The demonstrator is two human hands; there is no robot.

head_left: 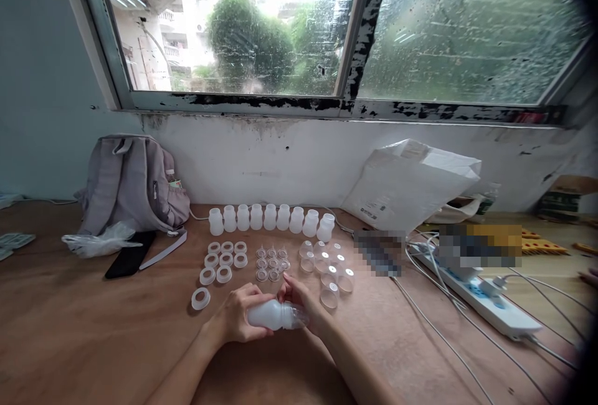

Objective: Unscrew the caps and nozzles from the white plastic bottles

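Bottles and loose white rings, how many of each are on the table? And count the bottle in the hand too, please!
Bottles in the row: 9
Held bottle, in the left hand: 1
Loose white rings: 9
Total: 19

Free passage is offered over the bare tabletop [93, 336] beside the left hand [240, 313], while the way forward is blocked by rings [200, 306], teats [273, 263], clear caps [329, 295] and a row of bottles [270, 217], and the far right is obstructed by cables [415, 306] and a power strip [516, 319].
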